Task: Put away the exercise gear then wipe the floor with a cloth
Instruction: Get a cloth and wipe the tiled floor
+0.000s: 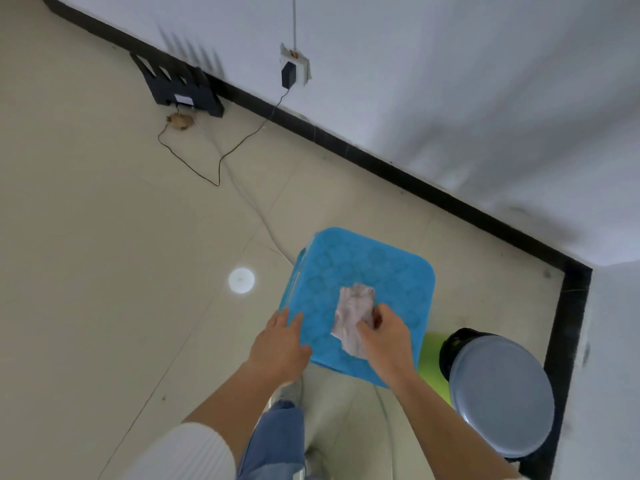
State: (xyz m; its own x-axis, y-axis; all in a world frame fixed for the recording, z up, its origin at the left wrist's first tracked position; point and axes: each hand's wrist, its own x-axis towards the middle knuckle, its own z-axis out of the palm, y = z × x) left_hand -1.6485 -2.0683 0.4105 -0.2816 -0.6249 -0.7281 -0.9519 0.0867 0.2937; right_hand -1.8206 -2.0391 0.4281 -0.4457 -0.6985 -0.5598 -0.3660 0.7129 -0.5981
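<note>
While lying on the stool, the cloth is gripped by the right hand.

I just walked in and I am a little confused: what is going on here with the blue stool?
A person stands over a blue plastic stool near the room's corner. The right hand grips a pale cloth that lies on the stool's top. The left hand rests with straight fingers on the stool's edge. A grey round disc sits beside the stool.
</note>
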